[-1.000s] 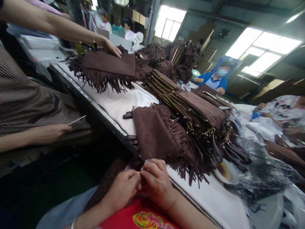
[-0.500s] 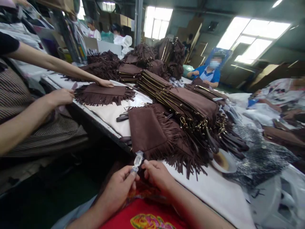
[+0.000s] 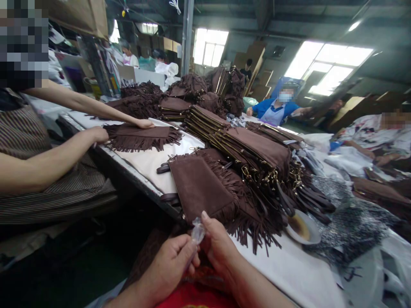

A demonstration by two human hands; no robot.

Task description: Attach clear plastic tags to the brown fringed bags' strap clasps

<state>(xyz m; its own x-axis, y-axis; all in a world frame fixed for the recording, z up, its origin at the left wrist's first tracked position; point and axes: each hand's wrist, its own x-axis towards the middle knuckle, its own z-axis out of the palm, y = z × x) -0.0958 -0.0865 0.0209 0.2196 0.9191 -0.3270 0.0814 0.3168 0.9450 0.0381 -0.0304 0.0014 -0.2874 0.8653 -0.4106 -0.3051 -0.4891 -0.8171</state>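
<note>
Clock readings are being taken from the clear wrapped piece (image 3: 198,233), with 12 pointing away from the wearer. The piece is being pinched at its lower end between the thumb and fingers of the left hand (image 3: 170,261), at 8 o'clock. The right hand (image 3: 220,244) is being held just beside it at 4 o'clock, thumb extended upward; whether its partly hidden fingers are gripping the piece cannot be told. The piece is being held at the near edge of a brown fringed bag (image 3: 199,184), which is lying at 12 o'clock on the desk (image 3: 282,273); contact between the two cannot be judged.

Changes: the ring-like outline of half a second ago is now being replaced by a crumpled look of plastic. The hands, clasped together a second ago, are now being held with the piece exposed between them. At 11 o'clock, a second fringed bag (image 3: 138,134) is being touched by a co-worker's farther hand (image 3: 146,123); the nearer hand (image 3: 99,135), held over the lap a second ago, is now being seen by the bag's end. At 1 o'clock, the arms of a person in blue (image 3: 272,111) are being held wider apart than half a second ago.

Unchanged: the stacked pouches (image 3: 253,145) are being found at 1 o'clock, the dish (image 3: 313,234) at 3 o'clock.
</note>
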